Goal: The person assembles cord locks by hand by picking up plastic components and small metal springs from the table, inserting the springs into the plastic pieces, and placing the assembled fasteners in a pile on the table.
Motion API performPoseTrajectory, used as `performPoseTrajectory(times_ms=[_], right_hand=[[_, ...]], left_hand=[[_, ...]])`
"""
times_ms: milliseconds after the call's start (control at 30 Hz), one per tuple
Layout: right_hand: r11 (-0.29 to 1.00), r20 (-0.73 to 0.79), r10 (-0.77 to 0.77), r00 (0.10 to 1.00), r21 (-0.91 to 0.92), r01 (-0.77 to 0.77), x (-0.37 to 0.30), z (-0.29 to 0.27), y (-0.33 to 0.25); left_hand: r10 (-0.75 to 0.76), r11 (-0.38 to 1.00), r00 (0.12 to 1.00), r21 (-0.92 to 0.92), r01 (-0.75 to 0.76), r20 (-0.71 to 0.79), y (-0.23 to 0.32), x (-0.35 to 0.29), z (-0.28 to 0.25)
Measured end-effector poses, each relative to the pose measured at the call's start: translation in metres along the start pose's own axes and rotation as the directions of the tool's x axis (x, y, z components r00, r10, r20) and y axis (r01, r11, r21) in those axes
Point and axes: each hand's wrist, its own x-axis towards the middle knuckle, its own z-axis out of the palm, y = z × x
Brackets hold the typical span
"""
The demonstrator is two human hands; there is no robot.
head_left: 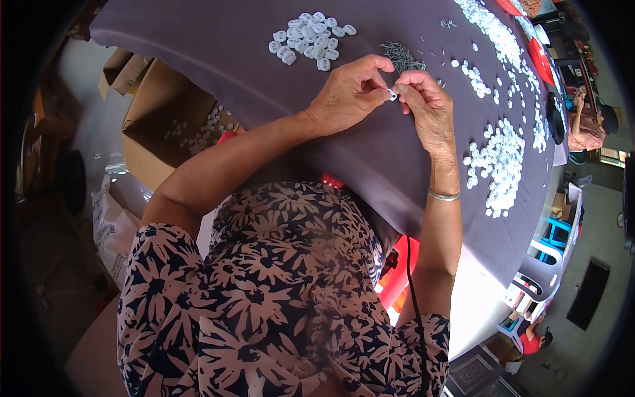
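Note:
My left hand [349, 94] and my right hand [428, 111] meet above the dark cloth. Between their fingertips is a small white plastic piece [393, 96], partly covered by the fingers. The left thumb presses on its left side, while the left index finger arches up and away from it. From the right, my right thumb and fingers pinch in at the piece; whether they also hold a tiny nail is too small to tell. Just beyond my fingertips lies a heap of small grey nails or screws [399, 57]. Several white oval pieces [309, 37] are piled farther left.
A purple-grey cloth [264, 86] covers the table. Small white pieces form a large heap [503, 165] at the right and another [493, 30] at the far right. An open cardboard box [155, 126] stands left of the table edge. Another person [585, 126] sits at the far right.

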Motion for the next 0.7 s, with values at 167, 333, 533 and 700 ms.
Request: performPoseTrajectory(times_ms=[167,333,533,700], right_hand=[[0.994,-0.006,-0.055,0.998,-0.095,0.054,-0.0028,0.0011,0.0013],[0.989,-0.034,-0.062,0.998,-0.133,0.057,-0.0038,0.0025,0.0020],[0.988,-0.027,-0.069,0.997,-0.137,0.065,-0.0044,0.0017,0.0002],[0.977,0.024,-0.131,0.991,-0.168,0.133,-0.0041,-0.0013,0.0031]], left_hand=[[-0.001,0.997,0.999,0.082,-0.002,0.035,0.0018,-0.0009,-0.0020],[-0.023,0.996,0.999,0.091,0.019,0.043,0.0026,-0.0004,-0.0022],[-0.006,0.995,0.999,0.103,0.001,0.050,0.0011,-0.0011,-0.0022],[0.006,0.993,0.999,0.122,-0.013,0.053,0.0015,-0.0012,-0.0019]])
